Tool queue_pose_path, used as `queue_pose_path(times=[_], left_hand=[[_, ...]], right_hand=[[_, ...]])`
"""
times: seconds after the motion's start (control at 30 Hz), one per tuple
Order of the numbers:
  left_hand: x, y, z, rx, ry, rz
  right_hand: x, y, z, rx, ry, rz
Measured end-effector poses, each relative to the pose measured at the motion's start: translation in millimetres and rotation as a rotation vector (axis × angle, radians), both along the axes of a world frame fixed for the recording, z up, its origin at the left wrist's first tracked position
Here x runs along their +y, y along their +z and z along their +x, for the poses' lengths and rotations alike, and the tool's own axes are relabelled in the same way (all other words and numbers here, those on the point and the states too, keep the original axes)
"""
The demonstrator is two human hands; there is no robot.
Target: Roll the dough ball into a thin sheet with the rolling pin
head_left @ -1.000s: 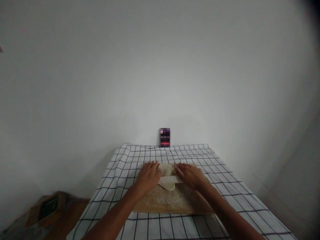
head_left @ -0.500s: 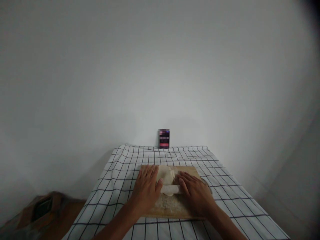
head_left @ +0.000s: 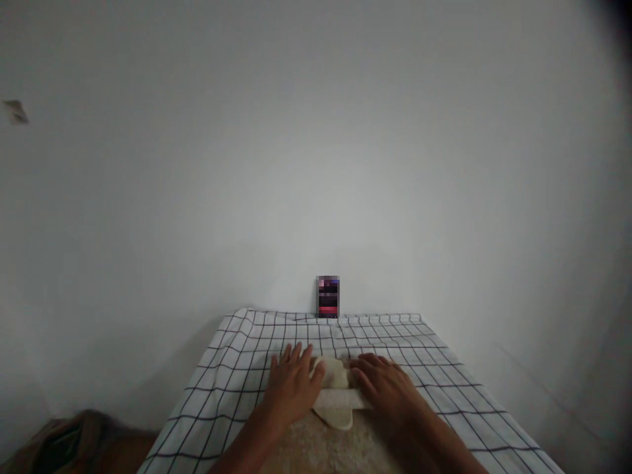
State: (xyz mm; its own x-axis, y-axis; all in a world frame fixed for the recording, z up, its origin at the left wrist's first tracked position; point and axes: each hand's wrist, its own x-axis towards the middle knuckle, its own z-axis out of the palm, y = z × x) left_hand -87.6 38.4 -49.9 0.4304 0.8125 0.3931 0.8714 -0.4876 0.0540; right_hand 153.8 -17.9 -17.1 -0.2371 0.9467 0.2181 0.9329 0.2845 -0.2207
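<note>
And here are both hands on the pale rolling pin (head_left: pixel 340 399), which lies left to right across the flattened dough (head_left: pixel 338 418)! The left hand (head_left: pixel 293 385) is open over the pin's left end, fingers fanned toward the far side, thumb beside the dough. Over at the right end, the right hand (head_left: pixel 388 385) lies palm down, fingers closer together and slightly bent; whether they curl around the pin, I cannot tell. The dough shows on both sides of the pin, a rounded tongue on the near side, all on the floury board (head_left: pixel 320 451). Beneath it, a checked cloth (head_left: pixel 237 375); at its far edge, an upright dark rectangle (head_left: pixel 328 296), its face blurred, stands near the pale wall (head_left: pixel 326 164).
</note>
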Motion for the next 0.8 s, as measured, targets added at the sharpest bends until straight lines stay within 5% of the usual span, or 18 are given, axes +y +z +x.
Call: queue_pose_path(times=[0.1,0.5,0.8], left_hand=[[-6.3,6.8,6.9,-0.023,0.070,-0.001],[-51.7,-0.7,-2.7,-0.106,-0.045,0.154],[-19.8,6.9,-4.4,0.002,-0.076,-0.055]], right_hand=[[-8.7,-11.5,0.3,0.041,0.025,0.048],[-70.6,-21.3,-16.3,0.010,-0.083,0.126],[-32.0,18.5,-17.2,-0.123,-0.106,-0.001]])
